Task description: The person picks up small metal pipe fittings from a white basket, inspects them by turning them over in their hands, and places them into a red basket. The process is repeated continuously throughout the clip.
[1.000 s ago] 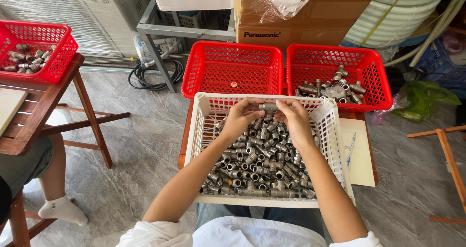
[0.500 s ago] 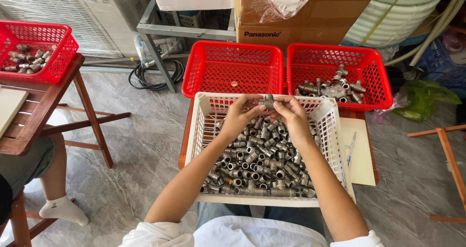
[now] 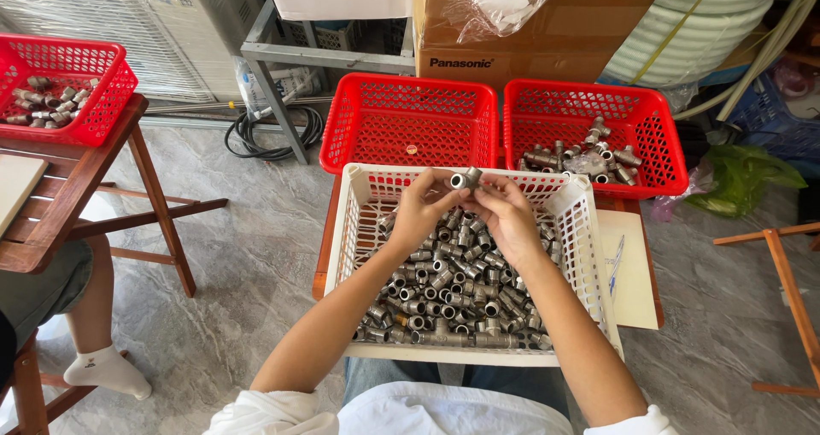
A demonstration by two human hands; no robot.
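Both hands raised a little since a second ago, from down among the loose parts to just above the far rim of the white perforated plastic basket (image 3: 342,255); small grey metal T-shaped pipe fitting (image 3: 465,179) now lifted clear of the heap and held up between the two hands, where a second ago sat lower, partly hidden by fingers; left hand (image 3: 420,206) pinching the fitting from its left side with thumb and fingertips, remaining fingers curled; right hand (image 3: 504,213) pinching from the right, fingertips closed on the fitting's other end; open bore of the fitting now turned toward the camera, so, judging by that, a closer look at or a twist of the part in hand rather than more rummaging.

Below the hands, heap of grey metal pipe fittings (image 3: 444,298) filling the white basket, unchanged; basket resting on a wooden bench (image 3: 323,255); behind, left red plastic mesh basket (image 3: 410,123) nearly bare save for one small round piece; right red plastic mesh basket (image 3: 598,127) holding a modest cluster of similar fittings; neither red basket altered over the last second; at far left, a third red mesh basket (image 3: 64,89) with fittings on a wooden side table (image 3: 81,174), beside another person's socked leg (image 3: 102,349).
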